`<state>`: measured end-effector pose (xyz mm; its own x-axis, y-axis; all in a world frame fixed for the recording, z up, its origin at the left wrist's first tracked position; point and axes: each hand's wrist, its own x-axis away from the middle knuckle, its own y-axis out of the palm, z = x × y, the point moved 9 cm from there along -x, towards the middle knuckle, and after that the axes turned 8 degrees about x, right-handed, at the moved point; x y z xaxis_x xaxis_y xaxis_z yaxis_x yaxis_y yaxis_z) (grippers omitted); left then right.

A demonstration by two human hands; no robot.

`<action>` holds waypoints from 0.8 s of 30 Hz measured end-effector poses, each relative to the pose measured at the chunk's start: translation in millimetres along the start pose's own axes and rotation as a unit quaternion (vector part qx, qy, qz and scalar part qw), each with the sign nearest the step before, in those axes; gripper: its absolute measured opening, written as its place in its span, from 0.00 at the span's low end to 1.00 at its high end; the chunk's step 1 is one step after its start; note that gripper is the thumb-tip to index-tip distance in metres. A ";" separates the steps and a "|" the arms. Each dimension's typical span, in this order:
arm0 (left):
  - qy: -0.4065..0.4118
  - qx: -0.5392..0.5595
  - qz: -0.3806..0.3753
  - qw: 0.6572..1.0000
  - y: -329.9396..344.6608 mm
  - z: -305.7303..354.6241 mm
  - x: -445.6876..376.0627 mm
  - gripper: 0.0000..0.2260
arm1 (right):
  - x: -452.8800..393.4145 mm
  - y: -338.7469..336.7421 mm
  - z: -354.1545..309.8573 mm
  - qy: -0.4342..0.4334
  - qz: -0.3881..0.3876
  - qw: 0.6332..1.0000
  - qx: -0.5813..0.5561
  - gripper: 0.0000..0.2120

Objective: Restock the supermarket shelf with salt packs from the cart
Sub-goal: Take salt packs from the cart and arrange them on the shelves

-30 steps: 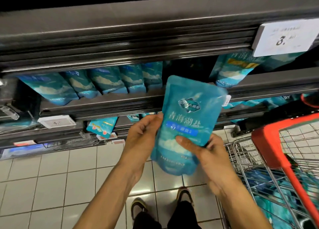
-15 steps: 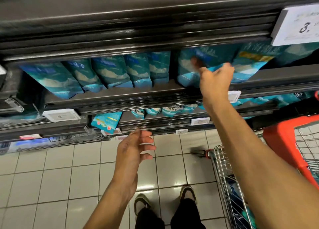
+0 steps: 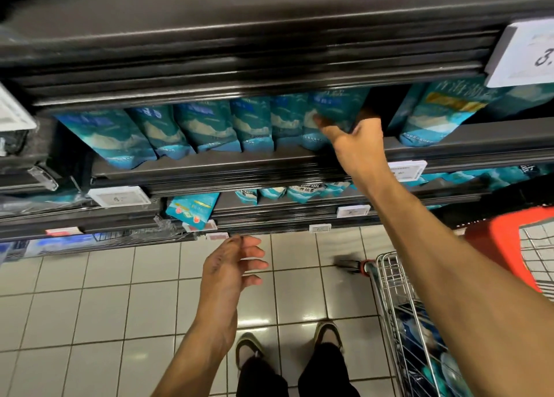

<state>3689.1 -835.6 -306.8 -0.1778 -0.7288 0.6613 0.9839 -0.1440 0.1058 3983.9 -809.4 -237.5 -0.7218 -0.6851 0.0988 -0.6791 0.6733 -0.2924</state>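
Observation:
A row of blue salt packs [image 3: 207, 127] stands on the dark shelf [image 3: 209, 169]. My right hand [image 3: 356, 145] reaches up to the row's right end. It pinches the last salt pack [image 3: 335, 109] there, thumb on the front and fingers behind it. That pack stands upright against its neighbours. My left hand [image 3: 233, 265] hovers lower, over the floor tiles, with fingers relaxed and nothing in it. More blue packs [image 3: 431, 348] lie in the wire cart [image 3: 386, 288] at the lower right.
To the right of a dark gap on the shelf stand other teal packs [image 3: 440, 115] with a yellow band. A white price tag [image 3: 527, 55] hangs above. Lower shelves hold smaller packs [image 3: 192, 211]. The cart's red flap [image 3: 494, 247] is beside my right arm. My feet [image 3: 287, 342] stand on white tiles.
A second ago both hands held the pack in front of the shelf. My left hand let go and dropped away; my right hand carried the pack up into the row.

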 end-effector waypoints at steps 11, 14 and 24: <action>0.032 -0.026 -0.066 0.997 43.5 41.8 82.0 0.13 | 180.5 -76.3 -7.2 0.088 0.015 0.994 -0.057 0.13; 0.047 -0.056 -0.119 0.990 75.6 53.6 121.1 0.12 | 247.5 -119.7 -23.0 0.111 0.057 0.990 -0.070 0.09; 0.045 -0.191 -0.373 0.907 236.3 34.4 291.3 0.13 | 428.3 -313.6 -63.6 0.158 0.348 0.918 -0.106 0.08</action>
<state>3870.4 -1058.9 -63.6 -0.8096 -0.3821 0.4456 0.5137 -0.8286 0.2227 3879.2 -1296.3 -42.9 -0.9706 0.0237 0.2394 -0.0257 0.9792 -0.2011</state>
